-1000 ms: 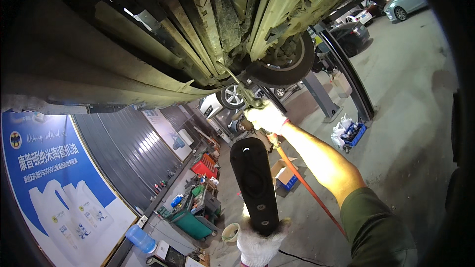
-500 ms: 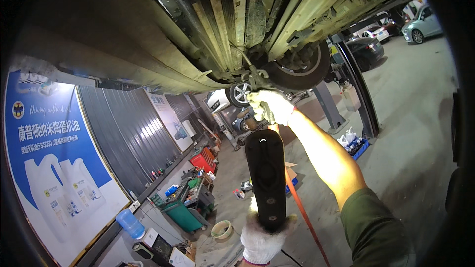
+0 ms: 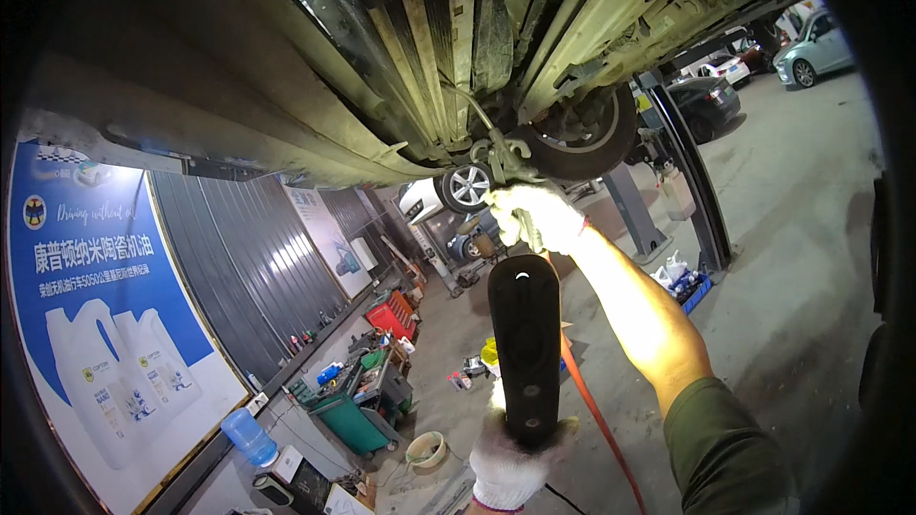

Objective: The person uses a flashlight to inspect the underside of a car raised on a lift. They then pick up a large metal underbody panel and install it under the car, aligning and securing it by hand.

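Note:
My left hand (image 3: 510, 477), in a white knit glove, comes up from the lower edge and is closed around the bottom of a long black work lamp (image 3: 527, 348) held upright. Its dark back faces me, and bright light falls on my other glove and forearm. Beyond the lamp's top, my right hand (image 3: 539, 219), also gloved, is raised with curled fingers. What they grip is hidden. Just above them a grey forked metal piece (image 3: 510, 154) hangs under the raised car (image 3: 315, 105), below a thin bent cable or pipe (image 3: 477, 110).
A red hose (image 3: 601, 420) runs down behind the lamp. Right of the car's wheel (image 3: 596, 138) stands a lift post (image 3: 687, 167), with a blue crate (image 3: 695, 294) by its foot. At left are a green tool cart (image 3: 353, 420), a red cabinet (image 3: 391, 315) and a basin (image 3: 426, 450).
My right hand has come down and slightly right, showing more of the forked metal piece. The lamp has shifted a little to the right. A yellow thing now shows beside it.

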A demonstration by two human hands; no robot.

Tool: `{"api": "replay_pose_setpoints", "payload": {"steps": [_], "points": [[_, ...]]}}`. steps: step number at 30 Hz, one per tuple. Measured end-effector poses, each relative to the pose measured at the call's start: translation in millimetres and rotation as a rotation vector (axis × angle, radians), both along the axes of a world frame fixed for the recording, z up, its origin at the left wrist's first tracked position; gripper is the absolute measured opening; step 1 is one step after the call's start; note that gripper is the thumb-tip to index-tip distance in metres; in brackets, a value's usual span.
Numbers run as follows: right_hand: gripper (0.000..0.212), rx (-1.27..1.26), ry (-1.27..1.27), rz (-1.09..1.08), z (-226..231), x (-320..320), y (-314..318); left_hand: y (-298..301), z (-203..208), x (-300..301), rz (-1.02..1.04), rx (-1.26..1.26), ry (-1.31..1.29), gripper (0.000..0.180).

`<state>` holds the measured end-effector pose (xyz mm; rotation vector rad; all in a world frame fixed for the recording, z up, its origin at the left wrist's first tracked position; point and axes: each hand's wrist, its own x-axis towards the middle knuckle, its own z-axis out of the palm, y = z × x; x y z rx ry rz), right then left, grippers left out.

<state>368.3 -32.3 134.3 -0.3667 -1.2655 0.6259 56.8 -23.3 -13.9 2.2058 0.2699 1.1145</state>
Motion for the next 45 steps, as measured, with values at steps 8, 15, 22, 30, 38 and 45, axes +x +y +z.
{"api": "replay_pose_setpoints", "payload": {"steps": [8,15,22,30,38,45], "points": [[0.022,0.038,-0.103,-0.06,1,-28,-23,14,-8,1,0.017,0.056,0.006,0.065],[0.02,-0.039,0.049,-0.054,-7,-7,-13,10,2,-8,-0.003,0.028,-0.021,0.07],[0.022,0.029,-0.042,-0.227,2,-33,-35,31,-12,-11,-0.102,-0.021,-0.122,0.062],[0.019,-0.066,-0.025,-0.397,3,-40,-44,31,-16,-11,-0.402,-0.036,-0.382,0.062],[0.016,-0.164,-0.023,-0.404,8,-25,-47,36,-13,1,-0.483,0.024,-0.564,0.071],[0.017,-0.2,0.023,-0.332,13,-17,-46,35,-3,-26,-0.237,0.171,-0.288,0.074]]}}
